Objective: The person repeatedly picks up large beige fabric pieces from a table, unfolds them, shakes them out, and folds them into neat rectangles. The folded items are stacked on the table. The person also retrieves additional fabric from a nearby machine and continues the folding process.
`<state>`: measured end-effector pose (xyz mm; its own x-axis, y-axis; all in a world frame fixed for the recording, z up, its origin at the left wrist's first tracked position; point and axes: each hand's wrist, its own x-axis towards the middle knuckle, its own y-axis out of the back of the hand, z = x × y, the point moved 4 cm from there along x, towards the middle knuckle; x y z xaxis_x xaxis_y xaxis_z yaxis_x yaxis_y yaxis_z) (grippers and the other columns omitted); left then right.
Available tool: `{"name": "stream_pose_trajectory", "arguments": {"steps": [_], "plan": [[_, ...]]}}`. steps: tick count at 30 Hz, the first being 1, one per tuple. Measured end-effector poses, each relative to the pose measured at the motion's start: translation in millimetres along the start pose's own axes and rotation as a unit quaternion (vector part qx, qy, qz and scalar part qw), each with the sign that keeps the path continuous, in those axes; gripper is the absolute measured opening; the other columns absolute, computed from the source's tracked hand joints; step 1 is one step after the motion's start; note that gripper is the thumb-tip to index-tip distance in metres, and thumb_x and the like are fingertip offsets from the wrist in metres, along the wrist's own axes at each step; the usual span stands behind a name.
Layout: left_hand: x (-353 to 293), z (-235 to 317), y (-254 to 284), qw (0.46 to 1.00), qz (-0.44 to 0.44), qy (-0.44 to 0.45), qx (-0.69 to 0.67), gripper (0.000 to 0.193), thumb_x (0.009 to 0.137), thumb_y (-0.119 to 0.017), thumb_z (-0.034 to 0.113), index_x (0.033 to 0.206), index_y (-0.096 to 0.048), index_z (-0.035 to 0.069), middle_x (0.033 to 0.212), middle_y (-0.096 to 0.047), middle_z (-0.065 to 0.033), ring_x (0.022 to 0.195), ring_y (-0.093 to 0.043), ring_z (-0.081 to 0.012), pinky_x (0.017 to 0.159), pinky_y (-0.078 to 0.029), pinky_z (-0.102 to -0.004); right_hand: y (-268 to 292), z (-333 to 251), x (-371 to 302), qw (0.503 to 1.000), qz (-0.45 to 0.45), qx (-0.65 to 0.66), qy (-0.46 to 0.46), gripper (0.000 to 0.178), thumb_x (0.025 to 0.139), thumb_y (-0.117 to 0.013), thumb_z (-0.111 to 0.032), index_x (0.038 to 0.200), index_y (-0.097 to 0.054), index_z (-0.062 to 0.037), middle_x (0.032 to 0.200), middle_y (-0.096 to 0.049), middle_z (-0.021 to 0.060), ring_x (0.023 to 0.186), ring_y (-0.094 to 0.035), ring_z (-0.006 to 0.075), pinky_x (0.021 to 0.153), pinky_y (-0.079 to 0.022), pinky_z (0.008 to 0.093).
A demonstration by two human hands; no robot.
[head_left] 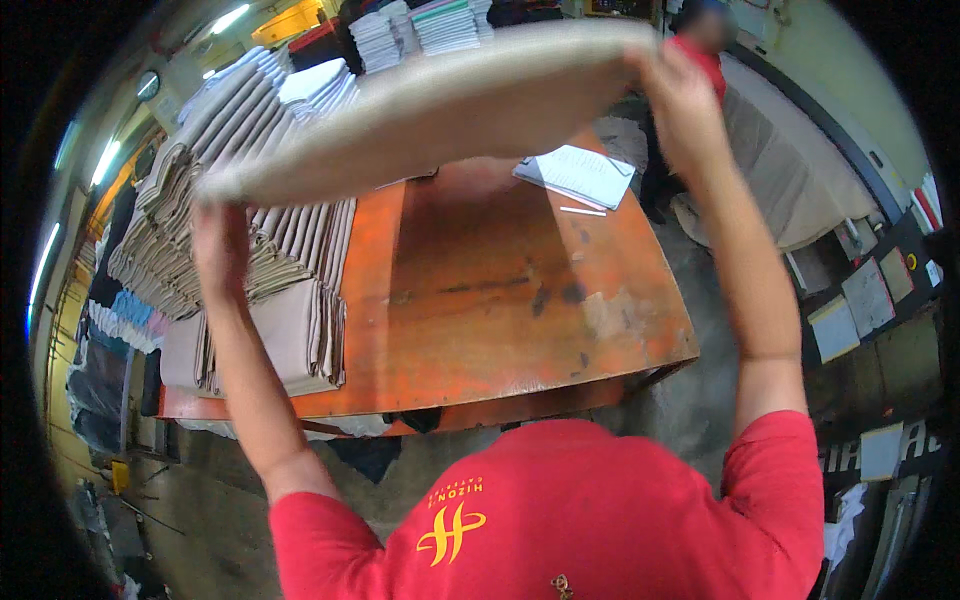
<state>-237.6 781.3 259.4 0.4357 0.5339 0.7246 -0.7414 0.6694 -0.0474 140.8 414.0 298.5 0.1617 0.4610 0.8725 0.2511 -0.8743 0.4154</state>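
- a long beige fabric cloth [430, 125], folded and slightly blurred, hangs in the air above the far part of the table, stretched between both hands, its right end higher in view than its left.
- the left hand [220, 245] grasps the cloth's left end from below; its fingers are partly hidden and blurred.
- the right hand [685, 105] grasps the cloth's right end, its fingers closed at the corner.
- below is a worn orange-brown wooden table [480, 300] with dark stains and scuffed patches.
- tall piles of folded beige cloths [275, 335] stand along the table's left side, near the left forearm.
- white printed paper sheets [580, 175] lie on the table's far right part, with a thin white stick [583, 211] just beside them.
- stacks of folded white cloths [445, 25] stand in the background.
- a person in a red top [705, 65] is at the upper right, near a wide beige fabric sheet [790, 155].
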Motion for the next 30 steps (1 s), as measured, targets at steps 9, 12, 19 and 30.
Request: {"name": "stream_pose_trajectory", "arguments": {"steps": [9,12,19,30], "plan": [[-403,-165,-34,0.754,-0.249,0.387,0.468,0.037,0.076,-0.073,0.023,0.111,-0.067,0.013,0.145,-0.037,-0.0128,0.136,-0.029,-0.0302,0.111,-0.021,-0.0421,-150,6,-436,0.871,-0.175,0.02,-0.458,0.036,0.078,-0.073,-0.032,0.071,-0.065,0.0022,0.112,-0.059,0.0182,0.104,-0.053,0.0328,0.088,-0.043,0.0408],[-413,-184,-22,0.786,-0.17,0.441,0.399,0.05,0.076,-0.068,0.048,0.105,-0.069,0.007,0.144,-0.038,-0.0134,0.136,-0.028,-0.0294,0.113,-0.011,-0.042,-160,16,-462,0.895,-0.152,0.037,-0.418,0.04,0.08,-0.071,-0.035,0.072,-0.064,0.0033,0.104,-0.059,0.02,0.098,-0.054,0.0334,0.085,-0.043,0.041],[-360,-205,-42,0.837,0.026,0.487,0.246,0.036,0.084,-0.067,0.036,0.086,-0.064,0.0,0.082,-0.062,-0.0046,0.074,-0.056,-0.0164,0.068,-0.044,-0.0318,-172,47,-435,0.862,-0.231,-0.004,-0.452,0.041,0.084,-0.067,-0.035,0.069,-0.058,0.0022,0.083,-0.055,0.0175,0.083,-0.051,0.0314,0.073,-0.041,0.0411],[-474,-160,-39,0.827,0.101,0.511,0.211,0.021,0.081,-0.074,0.019,0.082,-0.061,0.004,0.072,-0.052,0.0049,0.066,-0.045,-0.0065,0.063,-0.039,-0.022,-126,-23,-444,0.872,-0.162,-0.015,-0.461,0.036,0.079,-0.07,-0.031,0.068,-0.054,-0.0003,0.071,-0.05,0.013,0.075,-0.048,0.0319,0.067,-0.038,0.0417]]}}
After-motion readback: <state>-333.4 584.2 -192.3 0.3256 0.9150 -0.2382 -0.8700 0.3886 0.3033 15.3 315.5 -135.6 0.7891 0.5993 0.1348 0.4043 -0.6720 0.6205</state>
